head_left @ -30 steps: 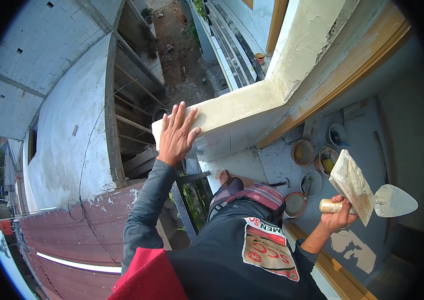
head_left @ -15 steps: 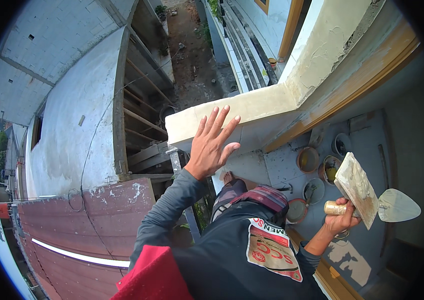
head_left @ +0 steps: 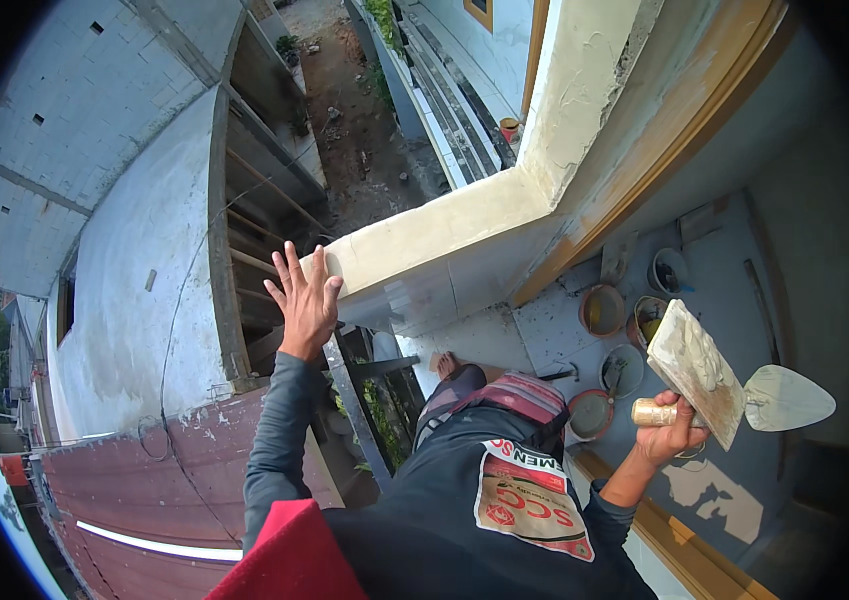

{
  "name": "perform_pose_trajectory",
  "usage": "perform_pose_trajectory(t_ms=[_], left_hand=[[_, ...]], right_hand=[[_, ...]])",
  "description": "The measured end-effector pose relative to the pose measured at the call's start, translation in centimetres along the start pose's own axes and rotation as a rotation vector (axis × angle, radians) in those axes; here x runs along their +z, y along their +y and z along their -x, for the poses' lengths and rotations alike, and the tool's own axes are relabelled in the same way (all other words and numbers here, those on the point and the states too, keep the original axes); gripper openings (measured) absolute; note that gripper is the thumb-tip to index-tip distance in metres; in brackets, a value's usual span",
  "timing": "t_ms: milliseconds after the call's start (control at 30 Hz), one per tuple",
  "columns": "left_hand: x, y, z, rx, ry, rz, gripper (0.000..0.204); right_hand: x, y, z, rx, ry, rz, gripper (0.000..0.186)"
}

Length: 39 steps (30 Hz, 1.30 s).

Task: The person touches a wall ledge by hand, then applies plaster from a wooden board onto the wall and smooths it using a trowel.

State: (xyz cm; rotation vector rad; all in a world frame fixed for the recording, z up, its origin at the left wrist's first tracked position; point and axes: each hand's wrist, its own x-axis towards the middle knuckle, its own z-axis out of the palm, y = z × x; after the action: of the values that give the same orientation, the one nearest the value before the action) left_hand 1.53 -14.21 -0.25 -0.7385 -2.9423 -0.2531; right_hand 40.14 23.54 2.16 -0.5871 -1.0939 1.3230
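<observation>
My left hand (head_left: 306, 305) is open with its fingers spread, at the left end of the cream plastered wall top (head_left: 434, 228). Its fingertips overlap the ledge's corner; whether they press on it I cannot tell. On the right, my right hand (head_left: 666, 437) is closed round a plasterer's board (head_left: 696, 370) and a trowel (head_left: 789, 398). Grey-cream mortar lies on the board's face. The trowel's pale, rounded blade sticks out beyond the board, and a light wooden handle (head_left: 650, 412) shows at the fist. How the fingers share the two tools is hidden.
Below on the tiled floor stand several buckets and basins, among them an orange-rimmed bucket (head_left: 603, 310) and a grey basin (head_left: 622, 370). A dark metal railing (head_left: 356, 405) adjoins the ledge. Beyond lies a drop to a dirt alley (head_left: 344, 120); a red-brown metal roof (head_left: 164, 490) is at left.
My left hand has moved left along the ledge to its end, fingers still spread. My right hand keeps hold of the board and trowel. The view has shifted slightly.
</observation>
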Motion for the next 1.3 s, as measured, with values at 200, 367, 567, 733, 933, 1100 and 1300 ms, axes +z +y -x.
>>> perform_pose_trajectory(t_ms=[200,367,567,733,933,1100,1300], left_hand=[[2.6,11.6,-7.7,0.364,0.207,0.272,0.083],[6.6,18.6,-10.4,0.843,-0.059,0.292,0.089],[9.7,21.0,-15.5,0.786,-0.044,0.179,0.096],[10.6,23.8,-13.5,0.802,0.109,0.117,0.099],[7.7,22.8,-13.9,0.892,-0.136,0.423,0.074],[8.0,20.8,-18.8,1.128,0.050,0.435,0.059],[7.4,20.4,-21.2,0.369,0.248,0.374,0.069]], right_hand=[[0.7,0.0,0.4,0.054,0.089,-0.057,0.056],[1.1,0.1,0.5,-0.074,0.023,-0.013,0.046],[0.9,0.8,1.0,-0.040,0.118,-0.045,0.042],[1.3,0.9,1.2,-0.030,0.102,-0.083,0.054],[2.9,0.1,0.8,-0.044,0.062,-0.083,0.053],[3.7,-0.8,0.9,-0.044,-0.005,-0.055,0.044],[3.7,-0.4,1.0,-0.034,-0.019,-0.068,0.071]])
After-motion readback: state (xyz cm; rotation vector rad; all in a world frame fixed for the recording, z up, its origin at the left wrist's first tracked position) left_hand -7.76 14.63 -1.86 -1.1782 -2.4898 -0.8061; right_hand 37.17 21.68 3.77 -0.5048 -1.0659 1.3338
